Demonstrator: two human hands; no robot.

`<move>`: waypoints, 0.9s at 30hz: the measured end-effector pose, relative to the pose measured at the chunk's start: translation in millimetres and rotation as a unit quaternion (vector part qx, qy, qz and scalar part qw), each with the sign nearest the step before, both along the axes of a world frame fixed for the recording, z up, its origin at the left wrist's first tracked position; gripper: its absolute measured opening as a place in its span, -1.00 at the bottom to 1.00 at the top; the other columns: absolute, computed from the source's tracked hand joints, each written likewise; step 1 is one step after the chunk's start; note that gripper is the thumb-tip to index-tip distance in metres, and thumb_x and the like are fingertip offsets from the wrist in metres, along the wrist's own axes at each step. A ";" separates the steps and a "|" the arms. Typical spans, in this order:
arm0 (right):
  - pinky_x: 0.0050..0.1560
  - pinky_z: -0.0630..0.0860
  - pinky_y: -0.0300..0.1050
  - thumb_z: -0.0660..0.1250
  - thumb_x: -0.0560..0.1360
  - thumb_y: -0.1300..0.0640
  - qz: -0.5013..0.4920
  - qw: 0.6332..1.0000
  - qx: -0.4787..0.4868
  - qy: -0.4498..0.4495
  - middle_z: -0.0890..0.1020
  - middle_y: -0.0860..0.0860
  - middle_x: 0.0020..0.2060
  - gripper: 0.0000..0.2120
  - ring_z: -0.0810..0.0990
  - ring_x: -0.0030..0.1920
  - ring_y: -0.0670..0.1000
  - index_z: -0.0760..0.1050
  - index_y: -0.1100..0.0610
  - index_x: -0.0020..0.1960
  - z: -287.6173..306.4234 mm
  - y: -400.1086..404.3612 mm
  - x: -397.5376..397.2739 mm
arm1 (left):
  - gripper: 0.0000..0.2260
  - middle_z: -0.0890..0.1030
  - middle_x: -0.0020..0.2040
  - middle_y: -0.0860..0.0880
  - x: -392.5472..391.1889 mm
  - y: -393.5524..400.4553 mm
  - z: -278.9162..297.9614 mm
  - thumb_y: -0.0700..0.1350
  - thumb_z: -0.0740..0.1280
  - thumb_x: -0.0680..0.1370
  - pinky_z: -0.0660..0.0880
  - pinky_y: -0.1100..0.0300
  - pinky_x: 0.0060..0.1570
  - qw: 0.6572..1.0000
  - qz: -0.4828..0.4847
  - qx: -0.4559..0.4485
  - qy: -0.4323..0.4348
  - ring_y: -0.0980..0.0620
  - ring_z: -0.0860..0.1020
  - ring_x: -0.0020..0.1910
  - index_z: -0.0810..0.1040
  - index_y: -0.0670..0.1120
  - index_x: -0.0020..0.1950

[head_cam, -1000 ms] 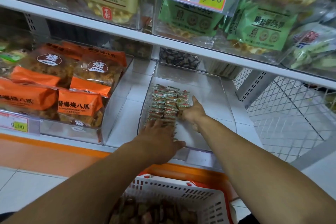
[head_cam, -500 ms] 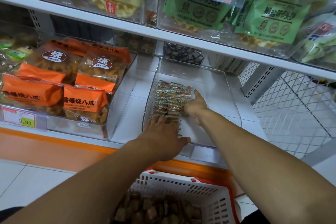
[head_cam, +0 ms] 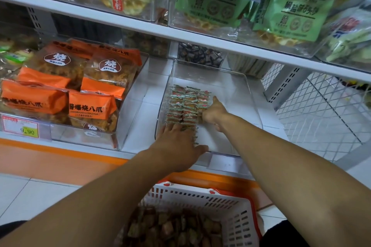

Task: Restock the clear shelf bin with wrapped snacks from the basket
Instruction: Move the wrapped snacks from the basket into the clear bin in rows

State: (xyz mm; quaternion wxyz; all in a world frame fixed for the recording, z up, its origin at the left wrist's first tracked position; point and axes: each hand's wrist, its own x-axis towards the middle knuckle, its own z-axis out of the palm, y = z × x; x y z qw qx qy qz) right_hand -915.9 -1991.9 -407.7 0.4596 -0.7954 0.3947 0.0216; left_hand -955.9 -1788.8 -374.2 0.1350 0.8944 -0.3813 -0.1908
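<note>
While both hands press flat on the wrapped snacks (head_cam: 185,106) in the clear bin (head_cam: 249,94), left hand (head_cam: 176,146) at the near end, right hand (head_cam: 213,113) alongside, neither grasping, a shove could topple rows. Basket (head_cam: 226,204) waits below, still stocked.

basket (head_cam: 230,204) cut off by bottom edge, its snacks (head_cam: 172,228) blurred, right fingers hidden behind knuckles

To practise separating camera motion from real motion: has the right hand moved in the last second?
No. The right hand stays against the right side of the wrapped snacks, midway along the clear bin; only the camera shifted.
</note>
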 end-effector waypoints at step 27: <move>0.13 0.54 -0.01 0.41 0.25 -0.28 0.059 0.995 0.029 0.078 0.61 0.02 0.05 -0.38 0.58 0.11 0.06 0.53 0.08 0.17 -263.6 135.9 -231.9 | -0.58 0.56 0.34 -0.11 -91.6 124.3 -251.8 -0.04 0.33 0.59 0.49 0.00 0.19 0.962 0.076 0.157 0.209 -0.14 0.55 0.28 0.42 0.02 0.45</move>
